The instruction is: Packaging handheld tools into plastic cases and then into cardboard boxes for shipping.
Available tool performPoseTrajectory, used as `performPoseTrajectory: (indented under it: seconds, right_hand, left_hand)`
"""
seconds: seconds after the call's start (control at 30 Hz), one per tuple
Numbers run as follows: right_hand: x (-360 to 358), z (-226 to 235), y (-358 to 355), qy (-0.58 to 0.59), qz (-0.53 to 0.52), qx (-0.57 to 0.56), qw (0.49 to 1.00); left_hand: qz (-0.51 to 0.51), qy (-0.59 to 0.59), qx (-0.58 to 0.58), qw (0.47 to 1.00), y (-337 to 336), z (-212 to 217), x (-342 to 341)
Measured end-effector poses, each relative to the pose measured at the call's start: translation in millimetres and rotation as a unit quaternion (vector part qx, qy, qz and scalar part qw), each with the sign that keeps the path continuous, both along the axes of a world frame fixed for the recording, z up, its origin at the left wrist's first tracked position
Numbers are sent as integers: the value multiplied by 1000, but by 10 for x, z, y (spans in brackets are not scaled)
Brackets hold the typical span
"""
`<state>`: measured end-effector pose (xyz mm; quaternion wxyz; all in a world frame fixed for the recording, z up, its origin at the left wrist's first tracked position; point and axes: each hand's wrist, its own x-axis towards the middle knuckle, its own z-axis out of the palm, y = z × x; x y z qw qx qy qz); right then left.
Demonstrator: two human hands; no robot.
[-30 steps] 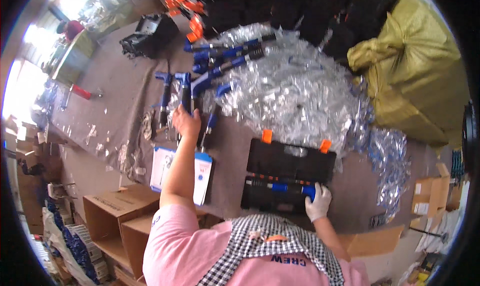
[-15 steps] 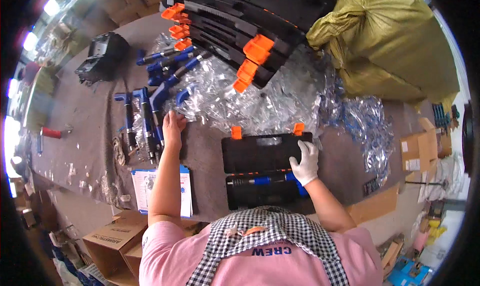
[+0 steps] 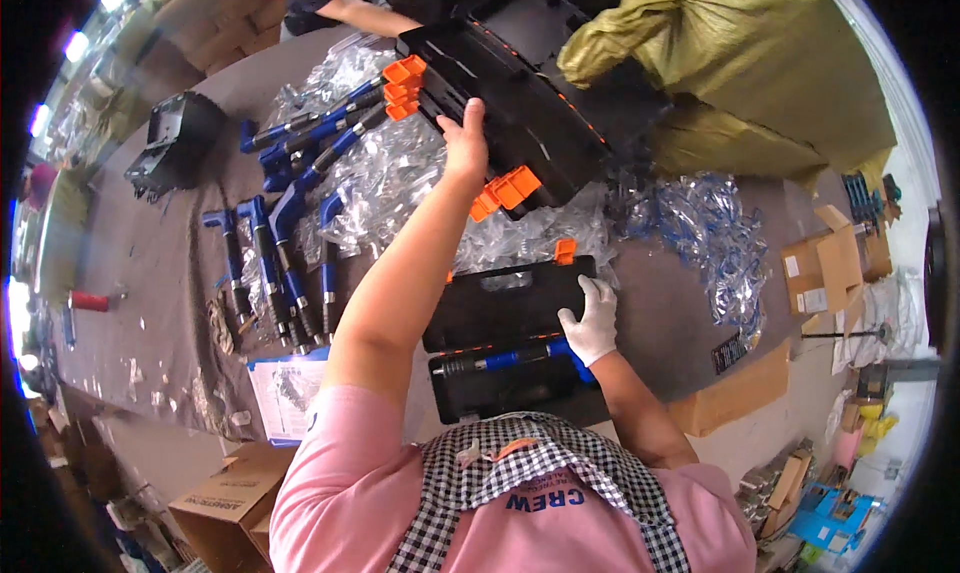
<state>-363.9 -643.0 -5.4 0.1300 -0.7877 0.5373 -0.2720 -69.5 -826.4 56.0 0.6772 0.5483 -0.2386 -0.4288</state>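
Observation:
My bare left hand (image 3: 465, 143) is stretched far forward, against the near side of a tilted stack of black plastic cases (image 3: 520, 113) with orange latches. Its thumb and fingers stand apart; some fingertips are hard to make out. My right hand (image 3: 592, 323), in a white glove, lies at the right edge of an open black case (image 3: 490, 308), thumb spread from the fingers. In the case's near half rests a blue-and-black tool (image 3: 510, 358) with a metal tip. Similar pistol-shaped tools (image 3: 270, 263) lie in a group on the left.
Another person's arm (image 3: 370, 15) reaches to the stack from behind. Clear plastic wrapping (image 3: 390, 193) covers the middle of the grey table (image 3: 130, 283). A yellow sack (image 3: 740, 63) stands at back right, a black holder (image 3: 178, 138) at back left. Printed sheets (image 3: 285, 398) lie near left.
My left hand has moved from beside the tools forward and right to the case stack. The stack has shifted, and another person's arm now shows. My right hand stays at the open case.

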Motion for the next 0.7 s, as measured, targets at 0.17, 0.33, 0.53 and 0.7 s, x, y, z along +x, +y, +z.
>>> performPoseTrajectory:
  seconds: [0.17, 0.33, 0.53, 0.7]
  right_hand:
    - [-171, -29, 206, 16, -22, 62, 998]
    - [-526, -254, 394, -10, -47, 106, 993]
    - [-663, -271, 348, 36, -25, 47, 998]
    - [-658, -250, 349, 46, -24, 45, 998]
  left_hand:
    - [-123, 28, 77, 989, 456, -30, 245]
    - [-54, -153, 109, 981, 1695, -583, 502]
    - [105, -499, 260, 820, 2398, -1202, 1506]
    - [75, -651, 220, 722, 1396, -951, 1550]
